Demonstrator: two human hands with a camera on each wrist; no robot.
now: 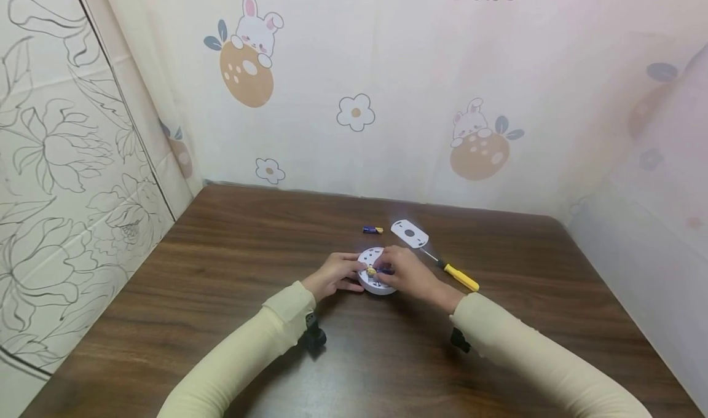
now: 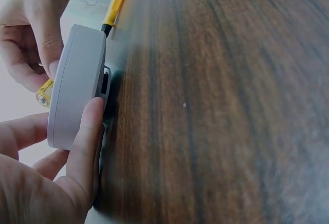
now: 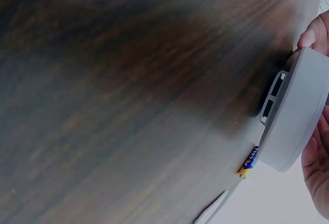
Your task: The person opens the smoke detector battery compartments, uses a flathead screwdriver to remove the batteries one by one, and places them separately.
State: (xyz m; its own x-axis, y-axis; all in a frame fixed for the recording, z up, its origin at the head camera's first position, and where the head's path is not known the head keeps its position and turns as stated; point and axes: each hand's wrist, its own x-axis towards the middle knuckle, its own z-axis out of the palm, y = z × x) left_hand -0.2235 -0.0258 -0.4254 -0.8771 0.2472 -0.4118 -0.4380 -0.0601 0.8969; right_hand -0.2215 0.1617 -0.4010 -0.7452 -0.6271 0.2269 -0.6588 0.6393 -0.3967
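Note:
A round white smoke detector (image 1: 378, 290) lies on the table with its back facing up; slotted vents show low on its side in the right wrist view. My left hand (image 1: 334, 273) grips its left edge, the thumb low on the side wall (image 2: 79, 85) and fingers reaching over the top. Over the detector's back, my right hand (image 1: 406, 268) pinches a battery with a yellow end (image 2: 44, 94). Most of that battery is hidden by the fingers in the left wrist view. Whether it sits in a slot I cannot tell.
A second blue and yellow battery (image 1: 372, 230) lies behind the detector. Farther right is a white oval plate (image 1: 409, 233) with a dark round centre. A yellow-handled screwdriver (image 1: 461, 278) lies beside the right hand, its shaft pointing at the plate. Patterned curtain (image 1: 310, 67) closes off the table's back.

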